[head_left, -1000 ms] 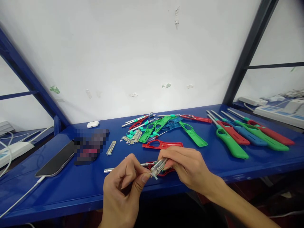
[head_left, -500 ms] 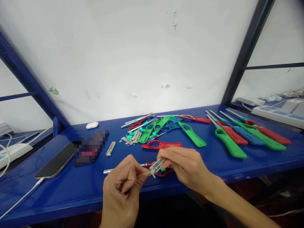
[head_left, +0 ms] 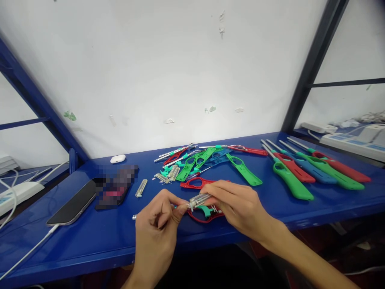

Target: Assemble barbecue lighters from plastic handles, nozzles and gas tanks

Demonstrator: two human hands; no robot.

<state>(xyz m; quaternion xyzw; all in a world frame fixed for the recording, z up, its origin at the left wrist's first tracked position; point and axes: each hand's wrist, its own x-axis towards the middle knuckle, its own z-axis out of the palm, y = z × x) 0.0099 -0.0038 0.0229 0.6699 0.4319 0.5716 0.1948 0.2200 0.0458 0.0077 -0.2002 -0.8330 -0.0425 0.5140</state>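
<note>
My right hand (head_left: 242, 206) holds a clear plastic lighter fuel tank (head_left: 198, 200) between thumb and fingers, its valve end pointing left. At that end my left hand (head_left: 159, 228) pinches with thumb and forefinger; whatever tiny piece is between the fingertips is too small to make out. Below both hands lies an opened red lighter shell (head_left: 195, 218) with a green trigger (head_left: 207, 210) in it, partly hidden by the fingers. The metal tip of its rod (head_left: 134, 217) shows left of my left hand. Behind my right hand is another red half shell (head_left: 192, 184).
Lighter shells, among them a green half shell (head_left: 245, 170), and loose fuel tanks (head_left: 173, 173) lie mid-table. Several assembled lighters (head_left: 293, 180) stand in a row at right. A corded phone (head_left: 73, 204), a pixelated dark item (head_left: 118, 186) and a white earbud case (head_left: 118, 159) are left.
The fuel tank has tilted to lie nearer level, its valve end rising. My left fingertips have shifted slightly up with it, still pinched at that end.
</note>
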